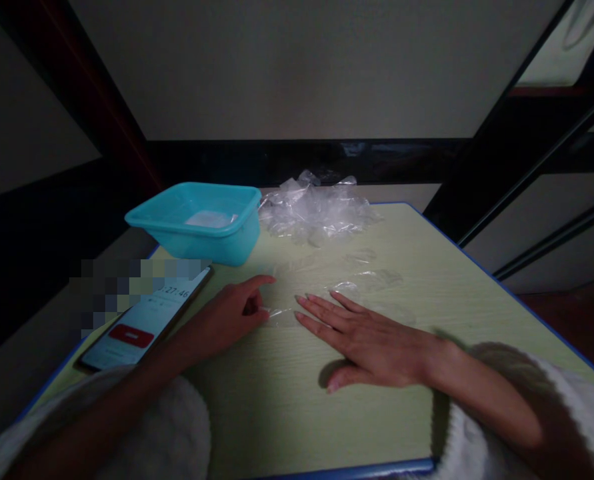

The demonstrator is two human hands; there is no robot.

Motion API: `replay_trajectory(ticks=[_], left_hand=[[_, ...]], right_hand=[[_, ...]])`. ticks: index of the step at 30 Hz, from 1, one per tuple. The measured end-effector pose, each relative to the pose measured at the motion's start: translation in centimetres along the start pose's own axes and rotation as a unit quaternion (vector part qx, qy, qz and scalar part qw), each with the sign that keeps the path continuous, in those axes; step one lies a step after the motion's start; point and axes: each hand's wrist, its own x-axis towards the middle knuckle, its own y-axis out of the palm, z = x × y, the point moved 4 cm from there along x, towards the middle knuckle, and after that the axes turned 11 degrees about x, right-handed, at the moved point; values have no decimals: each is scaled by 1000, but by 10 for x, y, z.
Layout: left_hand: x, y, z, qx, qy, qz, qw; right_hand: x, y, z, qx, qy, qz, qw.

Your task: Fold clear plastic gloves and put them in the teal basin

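Note:
A thin clear plastic piece (347,283) lies spread on the pale wood-look table (277,413), its edges hard to make out. My left hand (241,307) is at its left side, index finger stretched out and thumb at the near left corner, the fingers apart; part of the film's edge touches the thumb. Flat on the film's near part rests my right hand (357,340), palm down, fingers spread and pointing left. Behind them sits a heap of crumpled clear plastic (319,210).
A turquoise basin (247,237) with something whitish inside stands at the back left. A phone (147,323) with a lit timer screen lies by my left forearm. Blue edging (501,287) borders the table, and a panelled wall rises behind it.

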Motion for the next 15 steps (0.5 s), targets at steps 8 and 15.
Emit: replay_trajectory(ticks=[8, 15], left_hand=[[0, -6, 14, 28, -6, 31, 999], [-8, -8, -19, 158, 83, -153, 972]], right_hand=[[0, -1, 1, -1, 9, 7, 1000], [-1, -5, 2, 3, 8, -13, 1000]])
